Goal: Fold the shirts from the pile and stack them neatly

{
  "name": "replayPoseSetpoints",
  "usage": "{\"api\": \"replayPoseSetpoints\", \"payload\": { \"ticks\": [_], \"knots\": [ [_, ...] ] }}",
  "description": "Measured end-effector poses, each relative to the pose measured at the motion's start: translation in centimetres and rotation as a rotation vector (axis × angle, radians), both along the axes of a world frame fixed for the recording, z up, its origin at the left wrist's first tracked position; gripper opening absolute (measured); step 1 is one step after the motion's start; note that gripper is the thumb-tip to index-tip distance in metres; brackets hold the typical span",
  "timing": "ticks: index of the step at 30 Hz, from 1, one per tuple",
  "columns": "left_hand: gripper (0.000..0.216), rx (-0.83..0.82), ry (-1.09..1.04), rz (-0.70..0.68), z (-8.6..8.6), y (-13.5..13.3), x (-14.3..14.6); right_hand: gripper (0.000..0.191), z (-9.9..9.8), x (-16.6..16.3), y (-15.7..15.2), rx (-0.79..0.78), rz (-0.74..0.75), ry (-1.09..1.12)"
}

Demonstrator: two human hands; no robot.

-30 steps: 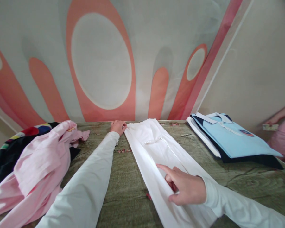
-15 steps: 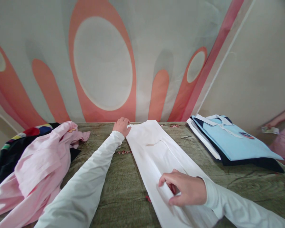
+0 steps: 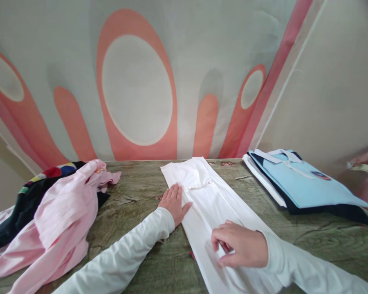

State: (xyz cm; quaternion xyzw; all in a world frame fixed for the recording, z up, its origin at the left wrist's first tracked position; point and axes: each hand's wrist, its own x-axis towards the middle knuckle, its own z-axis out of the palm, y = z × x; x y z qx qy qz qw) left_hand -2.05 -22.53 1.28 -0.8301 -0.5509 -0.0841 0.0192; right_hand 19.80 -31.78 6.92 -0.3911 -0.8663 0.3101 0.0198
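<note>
A white garment point(image 3: 208, 196), folded into a long narrow strip, lies on the wood-grain table point(image 3: 141, 196), running from the far edge towards me. My left hand point(image 3: 174, 203) lies flat on its left edge, fingers stretched out and together. My right hand point(image 3: 237, 247) rests on the strip nearer to me, fingers curled down and pinching the white cloth. Both arms wear white long sleeves.
A heap of clothes sits at the left: a pink shirt point(image 3: 58, 216) over a black garment with coloured patches point(image 3: 33, 188). At the right is a folded stack topped by a light blue polo point(image 3: 303, 179). Another person's hand point(image 3: 360, 161) holding paper shows at the far right.
My left hand let go of the garment's far corner and came back towards me, now lying flat on its left edge. My right hand's pointing finger curled in and it pinches the cloth.
</note>
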Motion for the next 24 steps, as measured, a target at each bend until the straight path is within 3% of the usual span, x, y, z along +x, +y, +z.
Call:
{"api": "replayPoseSetpoints", "payload": {
  "ticks": [5, 9, 11, 15, 19, 24],
  "knots": [
    [0.075, -0.007, 0.021, -0.025, 0.2, 0.1, -0.1, 0.013, -0.2, 0.4, -0.5, 0.04, 0.062, -0.043],
    [0.075, -0.005, 0.021, -0.057, 0.1, 0.6, -0.5, 0.024, 1.5, 1.2, 0.0, -0.135, 0.166, 0.004],
    [0.075, -0.024, 0.031, -0.081, 0.0, 1.2, -0.9, 0.029, 2.3, 1.5, 1.5, -0.187, 0.14, 0.06],
    [0.075, -0.078, 0.059, -0.158, 0.4, 2.6, -2.4, 0.026, 2.4, 1.7, 7.7, -0.01, -0.082, 0.136],
    [0.073, -0.105, 0.076, -0.238, 1.0, 4.2, -4.2, 0.02, 0.4, 1.0, 15.5, 0.201, -0.482, 0.064],
    [0.072, -0.119, 0.118, -0.241, 1.2, 5.4, -5.5, 0.021, -2.2, -0.9, 22.3, 0.286, -0.635, 0.032]
  ]
}}
